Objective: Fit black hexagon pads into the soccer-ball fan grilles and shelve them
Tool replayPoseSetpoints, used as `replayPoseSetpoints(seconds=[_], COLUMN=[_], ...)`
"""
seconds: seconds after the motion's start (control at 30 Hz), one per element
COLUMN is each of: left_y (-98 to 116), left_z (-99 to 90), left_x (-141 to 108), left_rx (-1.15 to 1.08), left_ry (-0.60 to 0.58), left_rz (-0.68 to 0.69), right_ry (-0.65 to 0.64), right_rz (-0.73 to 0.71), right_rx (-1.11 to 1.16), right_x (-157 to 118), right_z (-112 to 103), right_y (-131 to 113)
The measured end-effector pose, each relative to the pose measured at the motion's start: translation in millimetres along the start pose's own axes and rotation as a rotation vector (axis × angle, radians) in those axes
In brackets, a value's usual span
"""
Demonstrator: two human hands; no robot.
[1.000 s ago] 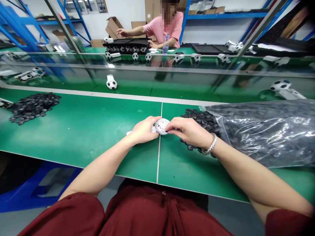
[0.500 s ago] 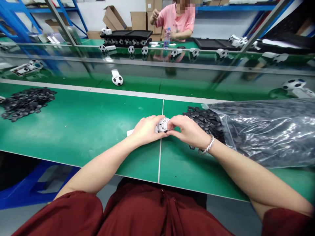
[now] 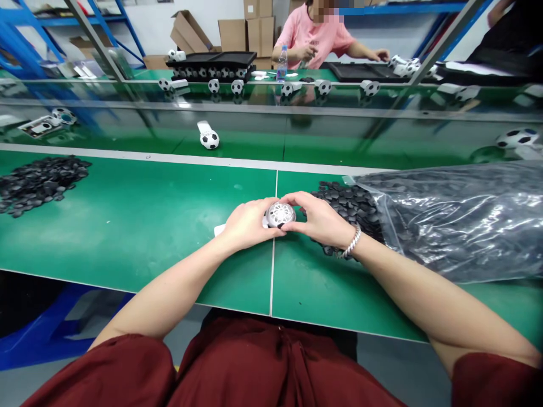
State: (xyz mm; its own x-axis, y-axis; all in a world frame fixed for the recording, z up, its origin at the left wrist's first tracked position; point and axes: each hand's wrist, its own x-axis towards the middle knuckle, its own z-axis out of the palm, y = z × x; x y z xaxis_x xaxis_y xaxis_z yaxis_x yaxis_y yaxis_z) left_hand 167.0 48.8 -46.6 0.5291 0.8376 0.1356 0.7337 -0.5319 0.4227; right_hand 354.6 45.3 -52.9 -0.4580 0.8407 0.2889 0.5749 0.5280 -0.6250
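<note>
A white device with a round, openwork head (image 3: 280,215) lies between my hands at the middle of the green table. My left hand (image 3: 251,224) is closed round its body and the left side of the head, and a white end sticks out beyond the palm. My right hand (image 3: 319,219) grips the head's right side, thumb at the near edge and forefinger at the far edge. Just behind the right hand spreads a pile of small black pieces (image 3: 354,204).
A clear plastic bag of black pieces (image 3: 462,220) covers the table's right side. Another black pile (image 3: 44,182) lies far left. Beyond the table edge, a soccer-ball device (image 3: 209,139) rests on the green belt. Across it sits a person in pink (image 3: 311,35) near black trays (image 3: 214,59).
My right fingers have spread from the front of the round head to its right side, uncovering its face. The device on the belt moved slightly right. The person opposite has stretched an arm out.
</note>
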Motion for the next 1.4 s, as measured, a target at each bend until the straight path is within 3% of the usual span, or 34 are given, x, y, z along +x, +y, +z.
replayPoseSetpoints(seconds=[0.37, 0.5, 0.6, 0.73, 0.83, 0.97, 1.2, 1.4], left_y=[2.6, 5.6, 5.3, 1.7, -1.8, -6.0, -8.1, -9.4], left_z=[0.8, -1.9, -2.3, 0.4, 2.1, 1.4, -0.3, 0.4], left_x=[2.9, 2.6, 2.1, 2.6, 3.0, 2.6, 1.8, 1.0], left_rx=[0.009, 0.016, 0.084, 0.167, 0.201, 0.252, 0.249, 0.247], left_ry=[-0.012, -0.046, -0.068, -0.062, -0.021, 0.006, -0.009, -0.029], left_rz=[-0.084, -0.067, -0.063, -0.044, 0.024, 0.028, -0.009, -0.005], right_ry=[-0.058, -0.114, -0.124, -0.179, -0.215, -0.258, -0.348, -0.321], right_rz=[0.067, 0.058, 0.085, 0.254, 0.328, 0.322, 0.145, 0.087], right_rx=[0.017, -0.015, -0.203, -0.531, -0.635, -0.686, -0.851, -0.921], right_x=[-2.2, 0.5, 3.2, 4.0, 4.1, 4.6, 3.4, 2.6], right_z=[2.9, -11.7, -33.4, -49.1, -43.2, -28.5, -16.6, -10.8], right_y=[-2.3, -0.2, 4.1, 9.2, 10.5, 11.3, 13.4, 16.5])
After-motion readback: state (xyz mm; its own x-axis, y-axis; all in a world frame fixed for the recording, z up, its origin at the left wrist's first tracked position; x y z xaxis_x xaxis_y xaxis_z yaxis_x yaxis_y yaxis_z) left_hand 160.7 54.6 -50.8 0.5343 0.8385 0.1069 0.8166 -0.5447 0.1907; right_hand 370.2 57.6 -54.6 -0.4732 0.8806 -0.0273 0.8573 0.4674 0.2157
